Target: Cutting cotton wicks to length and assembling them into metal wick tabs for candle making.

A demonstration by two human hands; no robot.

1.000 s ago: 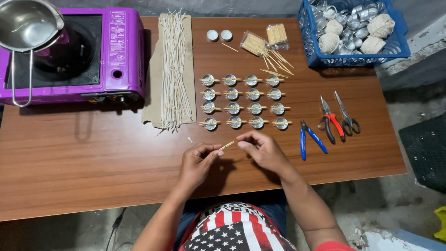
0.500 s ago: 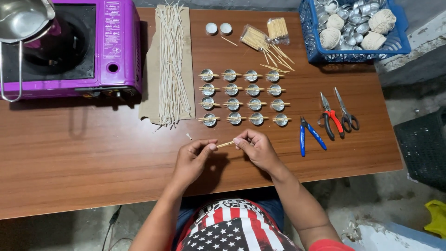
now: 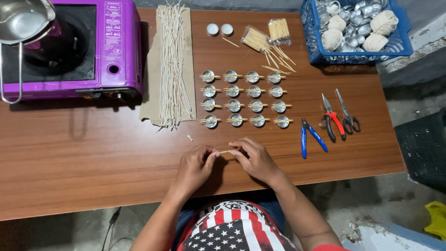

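Head view: both hands met at lower centre of the frame, just above the wooden counter (image 3: pixel 69 162). Left hand (image 3: pixel 195 168) and right hand (image 3: pixel 253 158) each pinched one end of a short wooden stick (image 3: pixel 225 151), fingertips nearly touching. Just above them sat a grid of small metal cups (image 3: pixel 245 98) with sticks laid across. White wick strands (image 3: pixel 173 65) lay on cardboard at upper left-centre, beside a purple stove (image 3: pixel 111 51). Blue cutters (image 3: pixel 310 137) and scissors (image 3: pixel 346 114) lay to the right; a blue basket (image 3: pixel 309 32) sat at upper right.
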